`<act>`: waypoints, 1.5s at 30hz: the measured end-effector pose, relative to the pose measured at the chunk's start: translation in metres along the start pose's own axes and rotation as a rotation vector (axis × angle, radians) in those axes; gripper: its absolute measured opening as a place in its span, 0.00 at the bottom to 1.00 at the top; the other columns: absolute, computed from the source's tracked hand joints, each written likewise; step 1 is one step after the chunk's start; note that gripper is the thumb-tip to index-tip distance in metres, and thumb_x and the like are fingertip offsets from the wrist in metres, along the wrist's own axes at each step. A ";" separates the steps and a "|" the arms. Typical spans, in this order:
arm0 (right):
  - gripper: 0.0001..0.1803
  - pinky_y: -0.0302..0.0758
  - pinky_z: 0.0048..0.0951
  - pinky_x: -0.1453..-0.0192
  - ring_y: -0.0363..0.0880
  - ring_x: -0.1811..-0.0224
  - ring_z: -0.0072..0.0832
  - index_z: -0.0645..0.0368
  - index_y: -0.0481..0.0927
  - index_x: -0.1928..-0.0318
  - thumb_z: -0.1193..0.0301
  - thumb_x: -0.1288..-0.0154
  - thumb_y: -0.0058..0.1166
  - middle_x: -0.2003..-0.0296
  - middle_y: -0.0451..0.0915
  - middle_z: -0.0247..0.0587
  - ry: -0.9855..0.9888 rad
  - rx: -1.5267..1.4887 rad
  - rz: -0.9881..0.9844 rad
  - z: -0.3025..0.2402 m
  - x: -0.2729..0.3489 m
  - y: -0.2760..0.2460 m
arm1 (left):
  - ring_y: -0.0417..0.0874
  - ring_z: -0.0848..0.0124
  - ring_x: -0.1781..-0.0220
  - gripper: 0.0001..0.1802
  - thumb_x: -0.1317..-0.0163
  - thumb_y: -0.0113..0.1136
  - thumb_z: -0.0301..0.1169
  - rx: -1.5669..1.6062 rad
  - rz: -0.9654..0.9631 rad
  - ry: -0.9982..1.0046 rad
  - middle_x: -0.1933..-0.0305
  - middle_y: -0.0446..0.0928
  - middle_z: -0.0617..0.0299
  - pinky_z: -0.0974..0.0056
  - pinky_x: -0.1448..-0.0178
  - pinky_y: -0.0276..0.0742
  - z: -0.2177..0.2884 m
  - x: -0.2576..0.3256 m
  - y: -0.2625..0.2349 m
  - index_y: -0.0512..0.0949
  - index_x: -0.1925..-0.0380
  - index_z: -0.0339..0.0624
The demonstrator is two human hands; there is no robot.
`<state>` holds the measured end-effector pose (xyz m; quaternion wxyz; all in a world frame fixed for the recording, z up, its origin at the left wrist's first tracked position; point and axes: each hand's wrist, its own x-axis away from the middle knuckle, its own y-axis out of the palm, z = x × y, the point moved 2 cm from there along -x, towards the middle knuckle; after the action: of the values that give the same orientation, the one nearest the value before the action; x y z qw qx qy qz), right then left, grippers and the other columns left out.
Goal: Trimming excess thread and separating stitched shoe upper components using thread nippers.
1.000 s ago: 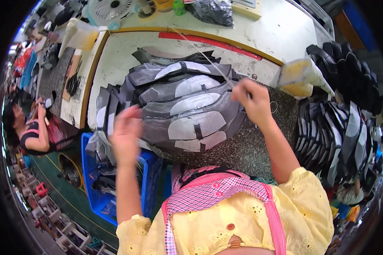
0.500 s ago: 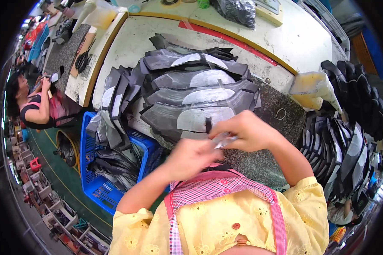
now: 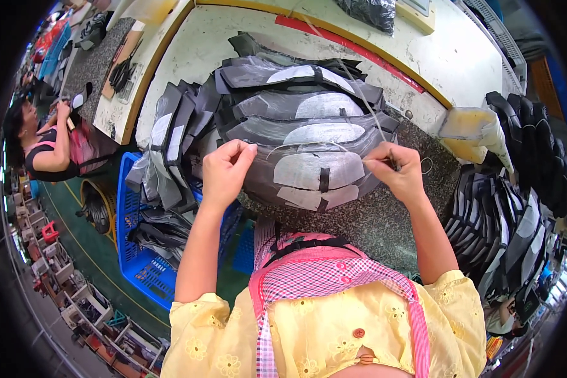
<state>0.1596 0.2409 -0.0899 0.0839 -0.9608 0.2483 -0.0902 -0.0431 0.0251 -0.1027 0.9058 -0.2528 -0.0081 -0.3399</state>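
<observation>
A thin pale strand (image 3: 309, 144) arches between my hands over a stack of grey-black curved padded pieces (image 3: 258, 173) with whitish patches. My left hand (image 3: 225, 171) is closed in a pinch at the stack's left side, close to the strand's left end. At the right side my right hand (image 3: 397, 169) pinches the strand too. A small dark object shows within its curled fingers, too covered to name. From the far side of the table a narrow pale strip (image 3: 362, 94) slants across the pieces to my right hand.
More grey-black pieces (image 3: 170, 142) lean at the left, above a blue plastic basket (image 3: 142, 277) holding others. Black pieces (image 3: 485, 214) are stacked at the right, near a yellowish container (image 3: 463, 135). A co-worker (image 3: 47, 142) is at the far left.
My hands, close together near my body with a shiny metal object in the right, have moved apart and forward over the stack. The strand now spans between them.
</observation>
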 end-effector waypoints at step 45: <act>0.03 0.67 0.19 0.68 0.71 0.74 0.18 0.61 0.77 0.71 0.76 0.48 0.57 0.71 0.77 0.33 -0.014 0.233 0.041 0.007 -0.024 0.002 | 0.73 0.54 0.56 0.18 0.51 0.59 0.23 -0.543 0.014 0.789 0.57 0.71 0.51 0.58 0.52 0.71 0.037 0.020 0.064 0.74 0.57 0.33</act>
<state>0.1391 0.2517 -0.1002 0.1985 -0.9399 0.2552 -0.1099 0.0176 0.0711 -0.0958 0.7432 -0.3322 0.4271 -0.3936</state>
